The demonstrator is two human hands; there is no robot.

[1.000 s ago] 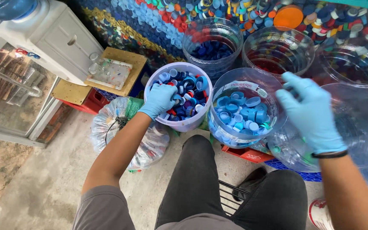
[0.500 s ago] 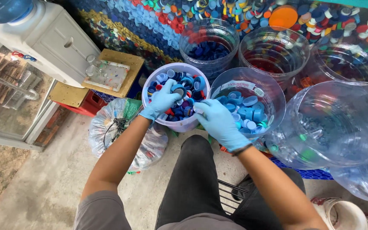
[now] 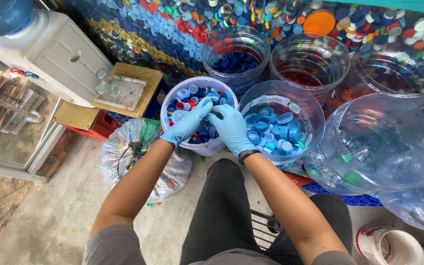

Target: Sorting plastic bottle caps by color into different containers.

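Both your gloved hands, left hand (image 3: 188, 123) and right hand (image 3: 231, 128), meet over the white tub of mixed bottle caps (image 3: 196, 112) at frame centre, fingers curled into the caps, their grip hidden; next, sorting into the clear tub of light-blue caps (image 3: 281, 128) calls for a short move right.

White label (image 3: 270, 101) on clear tub (image 3: 315, 128)

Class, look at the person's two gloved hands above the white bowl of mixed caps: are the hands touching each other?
Touching. The head view shows the left hand and right hand meeting fingertip to fingertip over the white bowl.
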